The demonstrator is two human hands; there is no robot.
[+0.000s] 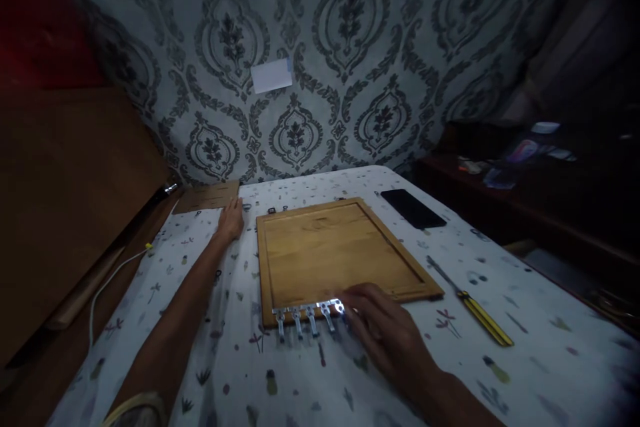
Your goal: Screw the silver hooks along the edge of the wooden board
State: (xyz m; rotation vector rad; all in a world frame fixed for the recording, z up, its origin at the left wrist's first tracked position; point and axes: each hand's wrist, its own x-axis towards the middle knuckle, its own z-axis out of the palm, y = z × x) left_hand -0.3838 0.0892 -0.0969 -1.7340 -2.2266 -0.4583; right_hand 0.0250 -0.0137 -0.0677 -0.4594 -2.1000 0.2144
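The person's right hand [383, 323] lies at the near edge of a wooden board [335, 250], which sits flat in the middle of the tabletop [525, 373] on a white cloth printed with small plants. Its fingers [356, 296] are bent and reach the right end of a row of metal hooks [307, 317] that lines the board's near rim, their shiny ends pointing toward the person; whether the fingers pinch the last hook or only touch it cannot be told in the dim light. The left hand [231, 219] is stretched far out, left of the board's far corner, palm down with the fingers laid close together on the cloth, just beside a cardboard sheet [207, 197] at the tabletop's back edge. A yellow-handled screwdriver [470, 307] lies right of the board, apart from it, and a dark phone [413, 208] rests past the board's far right corner. A white cable [107, 283] runs along the left edge
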